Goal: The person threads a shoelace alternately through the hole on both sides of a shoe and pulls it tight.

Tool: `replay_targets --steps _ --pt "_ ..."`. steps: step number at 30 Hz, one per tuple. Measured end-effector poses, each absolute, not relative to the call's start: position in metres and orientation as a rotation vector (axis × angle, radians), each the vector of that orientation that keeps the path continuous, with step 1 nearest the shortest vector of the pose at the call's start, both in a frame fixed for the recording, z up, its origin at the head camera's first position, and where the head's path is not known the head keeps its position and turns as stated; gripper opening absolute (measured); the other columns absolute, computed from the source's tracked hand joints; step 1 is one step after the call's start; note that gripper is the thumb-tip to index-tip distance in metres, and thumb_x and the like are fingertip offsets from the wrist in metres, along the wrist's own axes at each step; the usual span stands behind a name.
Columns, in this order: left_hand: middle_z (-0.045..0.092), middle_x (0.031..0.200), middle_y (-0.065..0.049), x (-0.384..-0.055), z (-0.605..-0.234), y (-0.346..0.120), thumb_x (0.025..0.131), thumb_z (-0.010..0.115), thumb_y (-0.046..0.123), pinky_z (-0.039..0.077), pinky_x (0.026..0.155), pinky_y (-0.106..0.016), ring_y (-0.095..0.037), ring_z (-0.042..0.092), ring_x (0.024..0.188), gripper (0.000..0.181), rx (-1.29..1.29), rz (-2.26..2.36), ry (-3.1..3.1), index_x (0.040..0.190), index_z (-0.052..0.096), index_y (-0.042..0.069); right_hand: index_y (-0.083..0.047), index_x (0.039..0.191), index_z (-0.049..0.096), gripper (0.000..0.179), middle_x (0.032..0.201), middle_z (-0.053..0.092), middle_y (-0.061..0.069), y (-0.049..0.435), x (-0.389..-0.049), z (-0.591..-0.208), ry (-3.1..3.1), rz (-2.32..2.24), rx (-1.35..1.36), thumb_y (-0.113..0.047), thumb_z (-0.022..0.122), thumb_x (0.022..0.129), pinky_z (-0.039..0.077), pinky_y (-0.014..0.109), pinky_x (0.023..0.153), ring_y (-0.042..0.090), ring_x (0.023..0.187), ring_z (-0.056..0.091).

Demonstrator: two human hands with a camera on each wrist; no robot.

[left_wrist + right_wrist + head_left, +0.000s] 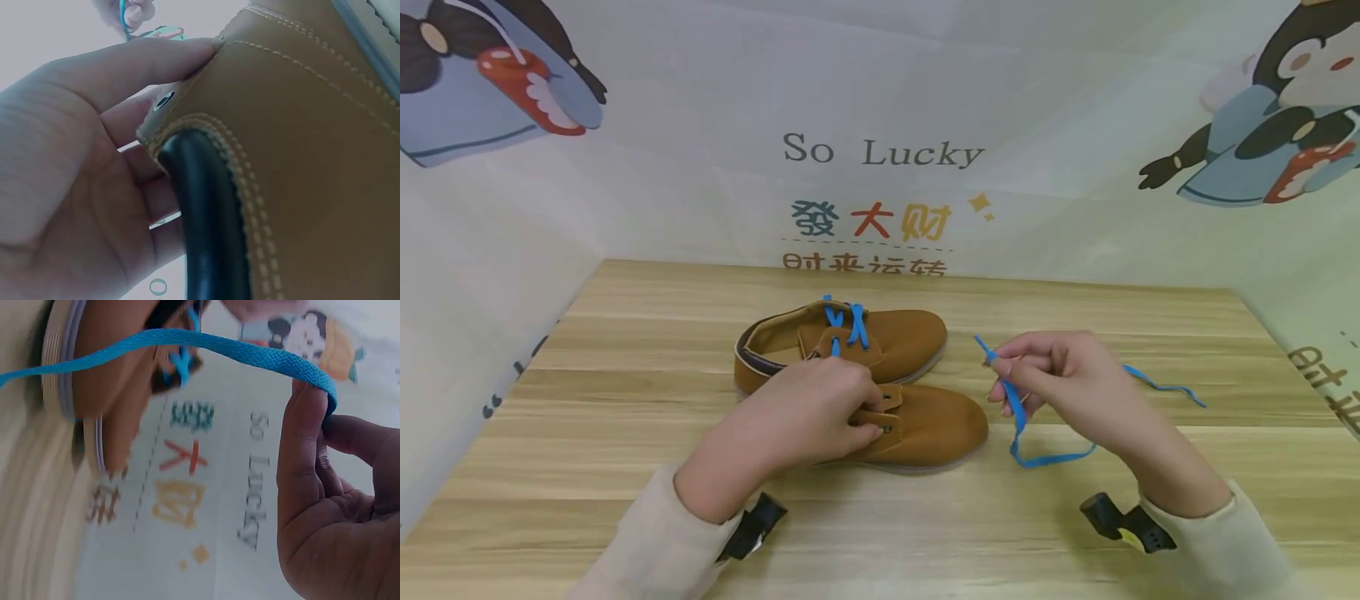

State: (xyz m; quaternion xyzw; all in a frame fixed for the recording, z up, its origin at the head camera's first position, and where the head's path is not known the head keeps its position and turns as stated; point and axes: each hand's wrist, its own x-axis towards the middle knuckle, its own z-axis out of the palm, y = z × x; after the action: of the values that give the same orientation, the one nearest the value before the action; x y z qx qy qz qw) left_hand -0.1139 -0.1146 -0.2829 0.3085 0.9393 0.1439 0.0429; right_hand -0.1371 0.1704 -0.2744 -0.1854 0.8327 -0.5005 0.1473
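Observation:
Two brown shoes lie side by side, toes to the right. The near shoe (936,429) shows eyelets without lace at its front. My left hand (808,412) grips its eyelet flaps; in the left wrist view the thumb (169,59) presses by the flap's edge and the other fingers reach behind it. My right hand (1067,375), to the right of the toes, pinches a flat blue shoelace (1017,408) near one tip between thumb and fingers. The lace hangs in a loop, and its other end trails on the table. In the right wrist view the lace (250,356) bends over a fingertip.
The far shoe (910,333) stands behind the near one, with blue lace (858,325) through its eyelets. Both rest on a wood-grain table (880,542). A printed white backdrop (1037,108) rises at the back and sides. Each wrist bears a small black camera.

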Motion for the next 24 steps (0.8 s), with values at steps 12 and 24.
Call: replay_targets --steps 12,24 --pt "0.04 0.061 0.009 -0.113 -0.283 -0.114 0.088 0.077 0.021 0.029 0.05 -0.021 -0.006 0.035 0.055 0.041 0.931 0.438 2.888 0.057 0.049 0.021 0.008 0.112 0.065 0.032 0.094 0.075 0.026 0.12 -0.11 -0.305 2.027 -1.504 -0.5 -0.022 0.06 0.102 0.061 0.032 0.066 0.018 0.074 0.075" --pt "0.036 0.055 0.011 -0.115 -0.282 -0.113 0.102 0.061 0.03 0.035 0.053 -0.025 -0.006 0.037 0.052 0.042 0.776 0.531 2.934 0.061 0.056 0.02 0.012 0.108 0.065 0.029 0.085 0.077 0.018 0.105 -0.102 -0.323 1.953 -1.526 -0.419 -0.017 0.062 0.101 0.06 0.026 0.062 0.012 0.068 0.073"
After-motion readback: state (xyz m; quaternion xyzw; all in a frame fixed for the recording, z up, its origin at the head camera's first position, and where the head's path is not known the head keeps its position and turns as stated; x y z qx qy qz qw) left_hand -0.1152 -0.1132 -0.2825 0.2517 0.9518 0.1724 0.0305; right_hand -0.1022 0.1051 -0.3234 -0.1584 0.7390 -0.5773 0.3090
